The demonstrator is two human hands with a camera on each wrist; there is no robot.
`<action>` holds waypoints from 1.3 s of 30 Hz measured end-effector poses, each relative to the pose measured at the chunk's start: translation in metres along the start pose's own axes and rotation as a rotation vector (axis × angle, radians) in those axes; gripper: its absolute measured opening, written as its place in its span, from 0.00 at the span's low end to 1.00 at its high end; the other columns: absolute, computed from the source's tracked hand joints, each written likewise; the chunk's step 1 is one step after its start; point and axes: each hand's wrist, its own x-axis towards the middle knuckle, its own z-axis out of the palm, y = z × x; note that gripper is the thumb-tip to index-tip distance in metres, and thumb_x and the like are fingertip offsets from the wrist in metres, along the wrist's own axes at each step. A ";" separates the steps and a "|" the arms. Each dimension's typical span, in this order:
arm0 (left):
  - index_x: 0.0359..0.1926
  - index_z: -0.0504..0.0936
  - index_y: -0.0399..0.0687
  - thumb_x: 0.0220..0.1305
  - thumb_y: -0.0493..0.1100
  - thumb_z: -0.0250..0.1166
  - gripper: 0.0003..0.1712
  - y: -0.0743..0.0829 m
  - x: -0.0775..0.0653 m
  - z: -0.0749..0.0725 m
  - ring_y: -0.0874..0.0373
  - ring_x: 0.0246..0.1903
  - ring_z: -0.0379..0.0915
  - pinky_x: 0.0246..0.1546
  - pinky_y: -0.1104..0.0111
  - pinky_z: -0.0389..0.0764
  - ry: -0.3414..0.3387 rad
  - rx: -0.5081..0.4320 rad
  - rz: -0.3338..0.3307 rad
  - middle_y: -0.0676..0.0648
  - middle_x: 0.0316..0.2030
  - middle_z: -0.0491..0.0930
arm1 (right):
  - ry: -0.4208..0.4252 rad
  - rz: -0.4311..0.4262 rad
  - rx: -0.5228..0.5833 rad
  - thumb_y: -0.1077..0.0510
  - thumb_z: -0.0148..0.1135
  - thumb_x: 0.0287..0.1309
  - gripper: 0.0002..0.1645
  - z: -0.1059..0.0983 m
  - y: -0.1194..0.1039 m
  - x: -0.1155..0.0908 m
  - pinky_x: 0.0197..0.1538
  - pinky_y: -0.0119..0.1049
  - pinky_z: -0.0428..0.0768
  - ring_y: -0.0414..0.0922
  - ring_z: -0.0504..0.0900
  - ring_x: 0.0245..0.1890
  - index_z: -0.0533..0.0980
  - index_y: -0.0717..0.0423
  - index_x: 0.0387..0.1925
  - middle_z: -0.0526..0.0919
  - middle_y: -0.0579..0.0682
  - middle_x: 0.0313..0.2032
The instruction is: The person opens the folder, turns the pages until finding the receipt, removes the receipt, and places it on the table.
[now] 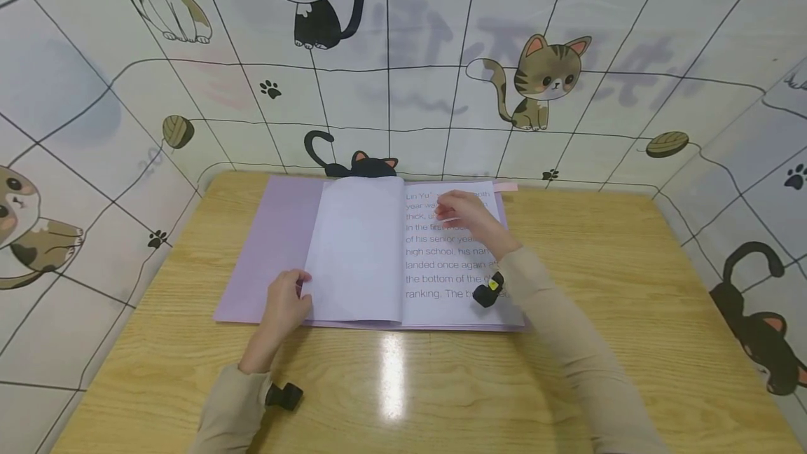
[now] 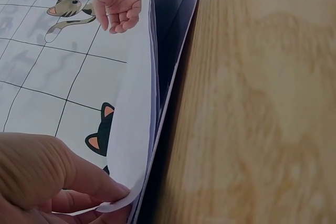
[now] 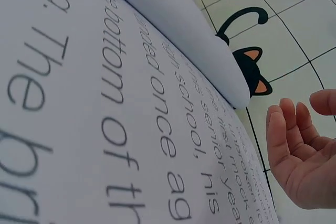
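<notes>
An open booklet with a light purple cover lies on the wooden table. Its left page is blank, while the right page bears large printed text. My left hand pinches the outer edge of the blank page near its lower corner; in the left wrist view the thumb lies on top and the paper curls up there. Above the upper part of the text page hovers my right hand, fingers loosely bent and holding nothing. It covers some of the printed words.
A pale pink tab sticks out at the booklet's upper right. Wall panels with cat drawings enclose the table at the back and sides. Small black devices sit on both wrists.
</notes>
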 end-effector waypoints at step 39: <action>0.35 0.77 0.24 0.44 0.23 0.59 0.13 -0.007 0.003 0.002 0.43 0.36 0.68 0.39 0.54 0.74 -0.052 0.052 -0.006 0.33 0.36 0.72 | 0.335 0.126 -0.050 0.51 0.47 0.67 0.30 -0.085 0.002 0.027 0.54 0.36 0.71 0.50 0.67 0.58 0.61 0.57 0.66 0.67 0.56 0.62</action>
